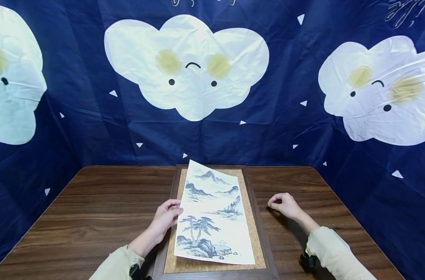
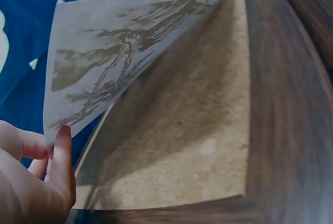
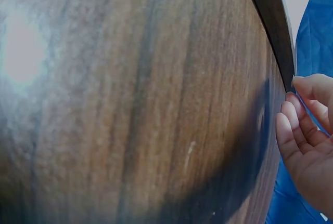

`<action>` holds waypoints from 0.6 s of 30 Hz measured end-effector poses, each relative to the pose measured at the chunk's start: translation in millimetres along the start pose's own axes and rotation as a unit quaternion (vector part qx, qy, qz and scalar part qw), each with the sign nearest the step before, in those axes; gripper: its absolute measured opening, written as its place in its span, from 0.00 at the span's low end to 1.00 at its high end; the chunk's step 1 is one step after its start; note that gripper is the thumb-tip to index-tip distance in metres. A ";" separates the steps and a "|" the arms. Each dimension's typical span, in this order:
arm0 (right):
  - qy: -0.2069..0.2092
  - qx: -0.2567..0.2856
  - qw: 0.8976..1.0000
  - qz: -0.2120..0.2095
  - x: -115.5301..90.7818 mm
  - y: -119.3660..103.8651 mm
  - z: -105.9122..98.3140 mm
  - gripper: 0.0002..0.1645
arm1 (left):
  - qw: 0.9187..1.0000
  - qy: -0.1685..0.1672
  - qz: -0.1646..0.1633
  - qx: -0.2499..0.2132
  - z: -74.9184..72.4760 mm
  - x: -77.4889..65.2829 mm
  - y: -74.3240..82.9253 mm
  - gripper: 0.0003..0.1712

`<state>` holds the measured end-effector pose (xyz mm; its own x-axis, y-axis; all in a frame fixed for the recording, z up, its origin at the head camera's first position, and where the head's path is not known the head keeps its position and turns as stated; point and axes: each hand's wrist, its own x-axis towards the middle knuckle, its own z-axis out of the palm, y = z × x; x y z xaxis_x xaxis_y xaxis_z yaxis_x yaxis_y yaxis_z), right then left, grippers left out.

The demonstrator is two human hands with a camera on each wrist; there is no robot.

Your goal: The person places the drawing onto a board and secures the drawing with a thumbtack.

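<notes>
A white sheet of paper with a blue ink landscape painting [image 1: 212, 217] is raised at a tilt over a framed cork board [image 1: 260, 249]. My left hand [image 1: 167, 217] pinches the sheet's left edge between thumb and fingers. In the left wrist view, the back of the painting [image 2: 125, 52] shows the print faintly through, and bare cork [image 2: 192, 115] lies beneath it. To the right of the board, my right hand [image 1: 286, 205] hovers just above the table with its fingers loosely curled. The right wrist view shows that hand [image 3: 307, 135] with thumb and fingertips close together and nothing visible between them.
The brown wood-grain table [image 1: 121, 194] carries the board at its middle, the dark wooden frame [image 1: 249, 186] reaching to the back edge. A blue cloth [image 1: 76, 77] with white clouds hangs around the table's back and sides.
</notes>
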<state>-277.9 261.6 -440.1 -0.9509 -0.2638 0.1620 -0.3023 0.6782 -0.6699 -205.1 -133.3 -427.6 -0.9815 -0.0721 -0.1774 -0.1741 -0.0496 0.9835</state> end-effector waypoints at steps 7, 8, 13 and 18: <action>-0.006 0.018 1.000 -0.010 -0.5 1.9 1.2 0.03 | 0.998 -0.003 0.014 0.057 3.1 -1.7 -2.8 0.17; -0.006 0.021 1.000 -0.012 -0.6 1.9 1.4 0.03 | 0.998 -0.005 0.015 0.064 3.2 -1.6 -3.0 0.17; -0.012 0.032 0.999 -0.012 -1.3 3.0 1.7 0.04 | 0.996 -0.011 0.017 0.089 3.0 0.3 -5.4 0.17; -0.017 0.044 0.999 -0.004 -2.2 4.2 0.7 0.03 | 0.992 -0.017 0.026 0.122 1.4 3.1 -5.6 0.18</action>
<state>-277.0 264.5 -443.8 -0.9453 -0.2925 0.1442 -0.3012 0.6132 -0.7303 -207.3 -131.8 -433.6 -0.9911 -0.0341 -0.1288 -0.1330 0.1961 0.9715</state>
